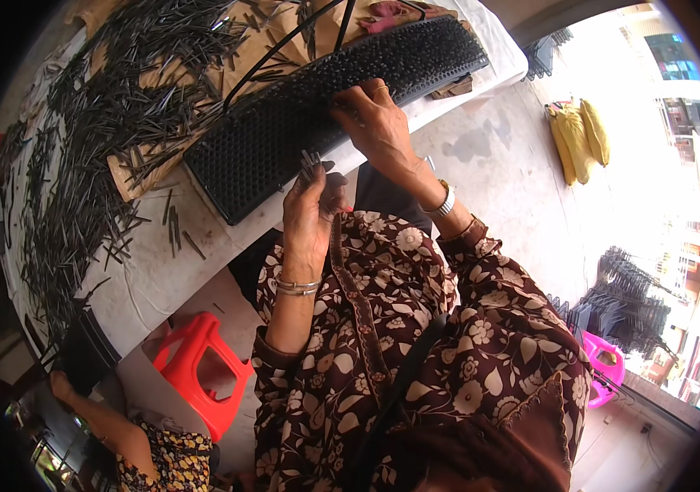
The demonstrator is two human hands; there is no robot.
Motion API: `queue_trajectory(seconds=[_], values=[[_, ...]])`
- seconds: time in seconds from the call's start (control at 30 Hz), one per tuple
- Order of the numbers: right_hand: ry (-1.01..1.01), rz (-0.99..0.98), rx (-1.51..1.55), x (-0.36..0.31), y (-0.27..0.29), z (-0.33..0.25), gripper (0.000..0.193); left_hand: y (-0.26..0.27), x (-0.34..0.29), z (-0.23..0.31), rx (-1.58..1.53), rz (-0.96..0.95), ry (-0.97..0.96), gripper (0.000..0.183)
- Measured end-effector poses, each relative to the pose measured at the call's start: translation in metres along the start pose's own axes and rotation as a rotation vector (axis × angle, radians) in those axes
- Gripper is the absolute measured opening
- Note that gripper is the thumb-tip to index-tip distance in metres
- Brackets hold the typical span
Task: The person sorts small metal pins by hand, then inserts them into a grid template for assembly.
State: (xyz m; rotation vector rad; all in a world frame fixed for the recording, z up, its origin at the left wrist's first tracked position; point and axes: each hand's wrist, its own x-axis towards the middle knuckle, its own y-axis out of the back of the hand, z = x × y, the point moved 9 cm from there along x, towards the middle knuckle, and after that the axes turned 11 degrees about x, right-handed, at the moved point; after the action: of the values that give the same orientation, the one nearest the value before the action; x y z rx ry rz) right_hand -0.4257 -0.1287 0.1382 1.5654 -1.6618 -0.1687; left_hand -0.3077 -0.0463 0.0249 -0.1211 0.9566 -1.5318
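Observation:
A long black tray with a honeycomb of holes (243, 164) lies slanted along the near edge of the table. Toward its right end, many holes show dark tips standing in them. My left hand (307, 217) is closed just off the tray's near edge, with a small bundle of thin dark sticks (310, 161) poking up from its fingers. Over the middle of the tray, my right hand (383, 131) has its fingers bent down and drawn together at the holes. What those fingertips pinch, if anything, is hidden.
Loose dark sticks (112, 131) heap over the table's left side on brown paper (125, 176). A red stool (202, 369) stands below the table. Another person's arm (108, 422) reaches in at lower left. Yellow sacks (579, 139) and a pink stool (604, 369) are at right.

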Motion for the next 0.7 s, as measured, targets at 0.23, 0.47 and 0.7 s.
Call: queue_trajectory(seconds=[0.23, 0.47, 0.7], values=[[-0.331, -0.594, 0.473, -0.028, -0.020, -0.015, 0.020, -0.011, -0.012, 0.003, 0.103, 0.033, 0.010, 0.024], [-0.418, -0.602, 0.609, -0.034, -0.015, -0.005, 0.021, -0.019, -0.019, 0.001, 0.156, 0.007, 0.021, 0.033], [-0.439, -0.310, 0.447, -0.025, 0.016, 0.000, 0.020, -0.017, -0.019, 0.002, 0.081, 0.019, -0.007, 0.039]])
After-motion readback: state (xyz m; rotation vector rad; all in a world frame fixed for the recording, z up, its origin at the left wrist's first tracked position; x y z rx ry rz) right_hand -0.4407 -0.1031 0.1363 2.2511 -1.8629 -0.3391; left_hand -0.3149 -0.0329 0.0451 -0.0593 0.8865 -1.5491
